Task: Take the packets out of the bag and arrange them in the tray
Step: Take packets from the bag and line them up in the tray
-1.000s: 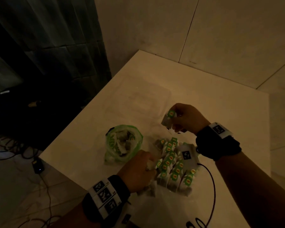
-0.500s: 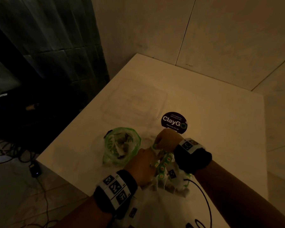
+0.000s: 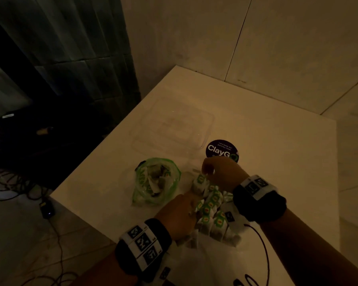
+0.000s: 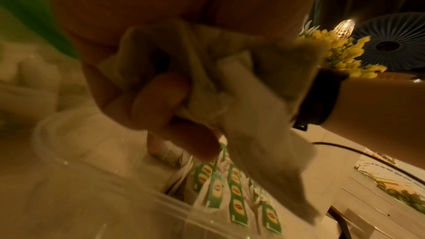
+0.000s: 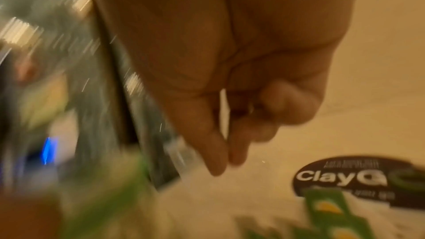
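Note:
A clear bag with a green rim stands open on the table, with packets inside. To its right a clear tray holds rows of green-labelled tea packets. My left hand rests at the tray's near left side, and its curled fingers grip a bunch of pale packets. My right hand hovers over the tray's far end, above a packet. Thumb and forefinger lie together. Blur hides whether they pinch anything.
A second clear container lies farther back on the table. A dark round ClayGo sticker sits just beyond my right hand. White sheeting lies at the near edge. The table's left edge drops to a floor with cables.
My right hand, which held a packet up over the far side, has come down to the tray's far end and uncovered the sticker. My left hand has stayed in place.

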`<act>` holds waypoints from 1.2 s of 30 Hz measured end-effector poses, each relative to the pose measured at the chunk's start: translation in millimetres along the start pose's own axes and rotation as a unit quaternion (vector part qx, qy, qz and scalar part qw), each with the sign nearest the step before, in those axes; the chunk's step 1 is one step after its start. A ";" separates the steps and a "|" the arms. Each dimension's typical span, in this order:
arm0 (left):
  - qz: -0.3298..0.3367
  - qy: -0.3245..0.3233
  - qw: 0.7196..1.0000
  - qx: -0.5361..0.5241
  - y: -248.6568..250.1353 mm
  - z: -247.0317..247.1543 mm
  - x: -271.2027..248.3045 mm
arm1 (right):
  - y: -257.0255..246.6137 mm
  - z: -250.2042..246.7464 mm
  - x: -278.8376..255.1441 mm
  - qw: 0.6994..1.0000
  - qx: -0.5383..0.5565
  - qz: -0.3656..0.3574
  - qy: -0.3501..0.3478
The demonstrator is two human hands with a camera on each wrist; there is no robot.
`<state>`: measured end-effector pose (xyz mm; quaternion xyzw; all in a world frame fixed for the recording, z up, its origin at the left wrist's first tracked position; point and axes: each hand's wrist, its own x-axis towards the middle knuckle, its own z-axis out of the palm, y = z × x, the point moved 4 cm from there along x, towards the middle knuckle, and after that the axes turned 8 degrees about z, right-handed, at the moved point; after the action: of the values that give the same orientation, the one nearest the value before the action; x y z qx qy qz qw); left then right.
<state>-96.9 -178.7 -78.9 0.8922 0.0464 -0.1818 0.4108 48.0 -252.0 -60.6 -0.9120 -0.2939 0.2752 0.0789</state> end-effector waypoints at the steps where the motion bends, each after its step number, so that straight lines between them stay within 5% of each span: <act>1: -0.008 0.001 1.000 0.002 -3.5 1.7 -3.1 | 0.3 1.0 -7.8 1.000 0.007 -0.013 -0.027; 4: -0.009 0.004 1.000 0.021 -13.1 5.2 -10.8 | -5.5 17.8 -27.2 0.992 -0.043 -0.058 -0.103; 9: -0.006 0.008 1.000 0.012 -23.0 5.2 -21.0 | -9.8 43.0 -27.3 0.986 -0.092 -0.095 -0.104; 19: -0.014 0.035 0.999 -0.034 -30.1 0.4 -33.8 | -1.2 29.9 7.5 0.991 0.112 0.033 -0.071; 27: -0.011 0.019 0.996 -0.088 -28.4 -1.8 -32.8 | -4.6 35.7 22.6 0.995 -0.076 0.063 -0.011; 32: -0.039 0.044 0.978 -0.202 -29.3 -6.3 -31.8 | -6.5 30.3 17.6 0.994 -0.086 0.066 0.009; 36: -0.059 0.117 0.927 -0.351 -26.0 -16.9 -32.3 | 8.6 3.0 0.8 0.991 0.075 0.079 0.072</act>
<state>-128.2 -146.7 -75.8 0.7013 0.2075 -0.0723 0.6781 51.1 -258.6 -66.0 -0.9413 -0.1929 0.2356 0.1459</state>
